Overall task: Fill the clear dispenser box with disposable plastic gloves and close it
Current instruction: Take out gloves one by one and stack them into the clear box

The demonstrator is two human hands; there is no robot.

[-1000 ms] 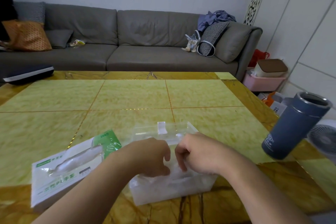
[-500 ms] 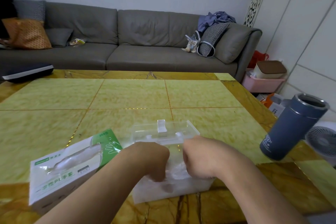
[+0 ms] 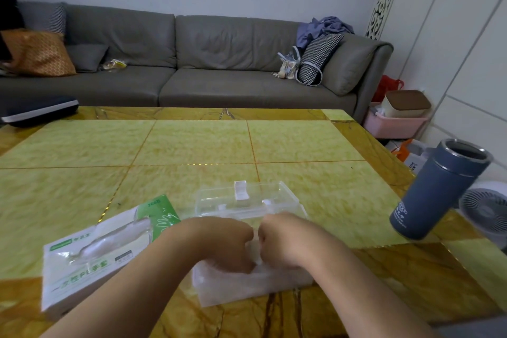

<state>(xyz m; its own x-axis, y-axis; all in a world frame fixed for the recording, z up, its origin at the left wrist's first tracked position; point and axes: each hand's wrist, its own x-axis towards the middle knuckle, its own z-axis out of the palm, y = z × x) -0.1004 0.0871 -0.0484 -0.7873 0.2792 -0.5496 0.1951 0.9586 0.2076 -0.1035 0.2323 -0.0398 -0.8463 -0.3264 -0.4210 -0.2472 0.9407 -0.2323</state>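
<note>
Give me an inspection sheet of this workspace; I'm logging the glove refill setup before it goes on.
Surface: yellow-green tiled table with amber border.
Job's things: clear dispenser box near the front edge, packed with whitish gloves, its lid open and tipped back; white-and-green glove carton to its left.
Clutter: blue tumbler, lidless, at the table's right edge; dark flat item at far left.
Hands: left hand and right hand, fingers curled down into the box; their grip is hidden.
Cables: nothing seen.
Surroundings: grey sofa with cushions and bags, pink bin, white fan.
</note>
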